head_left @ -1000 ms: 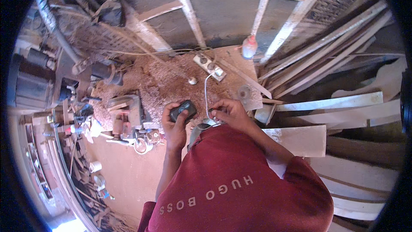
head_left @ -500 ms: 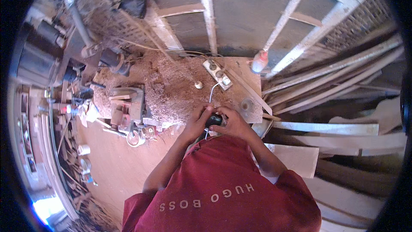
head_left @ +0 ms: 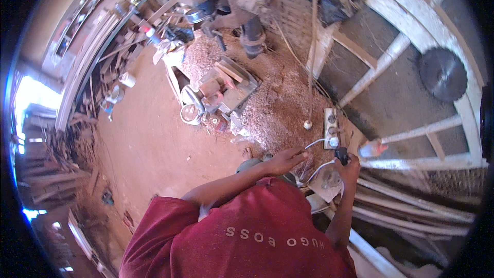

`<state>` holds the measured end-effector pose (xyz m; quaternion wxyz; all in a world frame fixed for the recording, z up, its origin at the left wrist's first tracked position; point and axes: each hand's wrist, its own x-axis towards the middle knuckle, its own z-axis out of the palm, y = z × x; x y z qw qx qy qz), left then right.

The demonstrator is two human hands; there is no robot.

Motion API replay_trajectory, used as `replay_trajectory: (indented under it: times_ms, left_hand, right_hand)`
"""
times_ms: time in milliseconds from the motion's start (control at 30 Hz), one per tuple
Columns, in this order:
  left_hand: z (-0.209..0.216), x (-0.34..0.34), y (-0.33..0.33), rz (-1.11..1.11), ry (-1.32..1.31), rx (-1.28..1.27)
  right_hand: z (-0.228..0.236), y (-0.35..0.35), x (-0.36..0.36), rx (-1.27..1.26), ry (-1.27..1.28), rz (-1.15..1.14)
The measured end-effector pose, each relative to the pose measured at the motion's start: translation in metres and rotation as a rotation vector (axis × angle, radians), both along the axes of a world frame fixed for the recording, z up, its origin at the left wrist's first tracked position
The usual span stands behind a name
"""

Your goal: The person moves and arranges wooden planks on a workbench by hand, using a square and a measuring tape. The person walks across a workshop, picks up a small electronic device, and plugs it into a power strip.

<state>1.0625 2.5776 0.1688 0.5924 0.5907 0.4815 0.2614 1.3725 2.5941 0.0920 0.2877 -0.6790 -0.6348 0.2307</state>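
Observation:
A small rounded black object point(head_left: 341, 155) is gripped in my right hand point(head_left: 350, 169), just below the power strip point(head_left: 330, 128); its exact kind is unclear. A white cable point(head_left: 320, 140) runs from a white plug point(head_left: 333, 142) in the strip toward my left fingertips. More white cable loops below, up toward the black object. My left hand point(head_left: 288, 160) reaches out flat, fingers stretched, beside the cable; whether it touches the cable I cannot tell. A shallow clear round container point(head_left: 332, 177) sits on a board beside my right wrist.
Wood shavings point(head_left: 278, 108) cover the area ahead. A clamped tool with wood pieces point(head_left: 226, 85) and a roll of tape point(head_left: 190, 114) lie to the left. A bottle with a red cap point(head_left: 371, 149) stands right of the strip. A circular saw blade point(head_left: 443, 74) rests at far right.
The view has swung to the left. Both hands were together around the black object; now my left hand has come away from it, and my right hand alone holds it near the strip.

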Motion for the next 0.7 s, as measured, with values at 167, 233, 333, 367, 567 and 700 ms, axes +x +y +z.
replay_trajectory:
  times_ms: [167, 233, 333, 367, 567, 700]
  left_hand:
    - [0.013, -0.051, -0.027, 0.137, 0.042, -0.038]
    - [0.033, -0.065, -0.036, 0.353, -0.232, 0.086]
    - [0.099, -0.09, -0.045, 0.573, -0.135, 0.323]
    - [0.113, -0.097, -0.047, 0.699, -0.199, 0.413]
    - [0.186, -0.14, -0.059, 0.928, -0.308, 0.773]
    - [0.21, -0.154, -0.07, 0.96, -0.058, 1.061]
  right_hand:
    - [-0.049, 0.039, 0.034, -0.273, -0.229, -0.06]
    - [-0.095, 0.042, 0.054, -0.223, -0.181, -0.023]
    - [-0.101, 0.046, 0.047, -0.249, -0.326, -0.037]
    - [-0.106, 0.046, 0.045, -0.244, -0.323, -0.02]
    - [-0.095, 0.042, 0.034, -0.208, -0.286, -0.078]
    - [-0.078, 0.036, 0.029, -0.317, -0.168, -0.052]
